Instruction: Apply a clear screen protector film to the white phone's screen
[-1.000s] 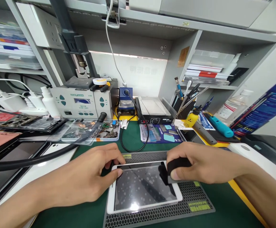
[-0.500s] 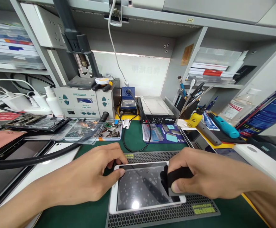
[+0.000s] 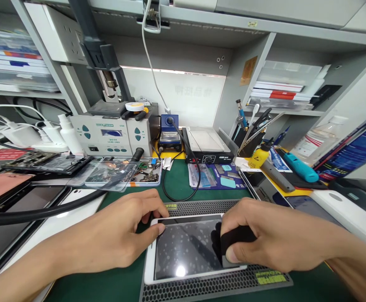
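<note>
A white-framed tablet (image 3: 189, 251) lies face up, its dark screen dotted with pale bubble-like spots. At its upper left corner my left hand (image 3: 129, 230) grips the frame, thumb on the front edge and fingers curled beyond the far edge. My right hand (image 3: 265, 235) is closed around a flat black squeegee (image 3: 236, 239), which is held against the right part of the screen. Its lower edge looks grey. Reflections of the right fingers show in the glass. Under the tablet is a grey honeycomb-patterned pad (image 3: 227, 285) on the green mat (image 3: 98, 283).
Behind stand a rework station (image 3: 110, 134), a soldering stand (image 3: 169, 132) and a flat heating plate (image 3: 206, 144). A black hose (image 3: 76, 205) crosses the left side above several devices. At right are a phone (image 3: 265, 186), a yellow bottle (image 3: 260, 155) and a turquoise tool (image 3: 301, 167).
My right hand and the black squeegee have shifted very slightly left on the screen. My left hand and the tablet look nearly unmoved.
</note>
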The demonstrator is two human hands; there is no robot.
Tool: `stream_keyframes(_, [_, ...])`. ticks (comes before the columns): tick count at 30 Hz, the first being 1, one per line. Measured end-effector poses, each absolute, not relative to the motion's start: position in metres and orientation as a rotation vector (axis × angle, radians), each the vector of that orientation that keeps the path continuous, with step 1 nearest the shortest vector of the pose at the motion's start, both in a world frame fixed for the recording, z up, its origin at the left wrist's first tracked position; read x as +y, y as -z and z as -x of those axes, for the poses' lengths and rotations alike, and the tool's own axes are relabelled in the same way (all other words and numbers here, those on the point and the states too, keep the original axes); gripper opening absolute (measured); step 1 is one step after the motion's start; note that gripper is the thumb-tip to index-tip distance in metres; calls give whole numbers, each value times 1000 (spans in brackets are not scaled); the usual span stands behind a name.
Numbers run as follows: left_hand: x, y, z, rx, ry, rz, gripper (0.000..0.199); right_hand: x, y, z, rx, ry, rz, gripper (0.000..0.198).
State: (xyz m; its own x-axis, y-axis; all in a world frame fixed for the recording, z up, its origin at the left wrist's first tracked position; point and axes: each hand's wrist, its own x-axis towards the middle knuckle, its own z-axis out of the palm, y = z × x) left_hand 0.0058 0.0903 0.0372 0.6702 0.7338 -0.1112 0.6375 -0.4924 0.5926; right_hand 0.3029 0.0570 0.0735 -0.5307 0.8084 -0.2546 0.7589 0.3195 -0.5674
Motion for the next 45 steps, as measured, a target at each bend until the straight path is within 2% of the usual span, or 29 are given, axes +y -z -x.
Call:
stream_keyframes(3, [91,-36,-4,1054,-197,-2284,17,62,-78,-304,-2471,-1157,1509,13])
stream_keyframes(8, [90,-38,-3,1036,-214,-2286,14,67,-85,-307,-2474,-1163,1630,13])
stream_keyframes(12, [90,-39,-4,1050,-233,-2295,12,63,-82,-305,-2455,-1345,1698,12])
stream_keyframes(18, [90,-38,-4,1055,-244,-2308,13,62,-80,-303,-2414,-1482,1635,13])
stream_keyframes(25, [90,-38,-5,1065,-239,-2305,14,67,-82,-310,-2459,-1245,1608,15])
stream_keyframes(32, [89,-40,-3,1073,-234,-2314,14,60,-76,-305,-2419,-1155,1608,12])
stream_keyframes(38, [90,-41,-6,1063,-251,-2309,14,65,-79,-306,-2445,-1396,1569,14])
stream_keyframes(45, [91,-40,-6,1059,-262,-2308,15,65,-81,-307,-2429,-1294,1665,15])
